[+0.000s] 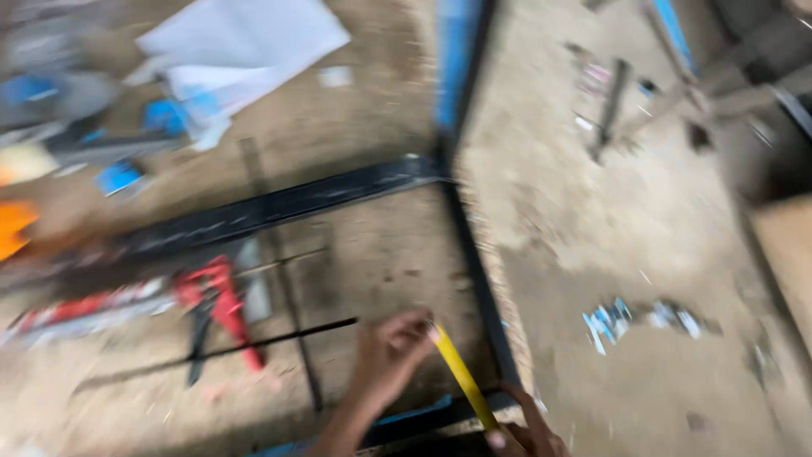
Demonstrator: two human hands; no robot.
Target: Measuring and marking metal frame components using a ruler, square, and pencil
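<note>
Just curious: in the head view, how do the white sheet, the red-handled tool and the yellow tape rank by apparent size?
1. white sheet
2. red-handled tool
3. yellow tape

The last two look close, and blur makes that order unsure.

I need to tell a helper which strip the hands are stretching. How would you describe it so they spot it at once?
Find the black metal frame on the dusty floor. At its near corner, the left hand and right hand hold a yellow tape between them. It is the only yellow strip there.

Red-handled tool [222,306] on dusty floor, white sheet [245,46], orange object [13,227], scattered blue-white scraps [611,322]
</note>
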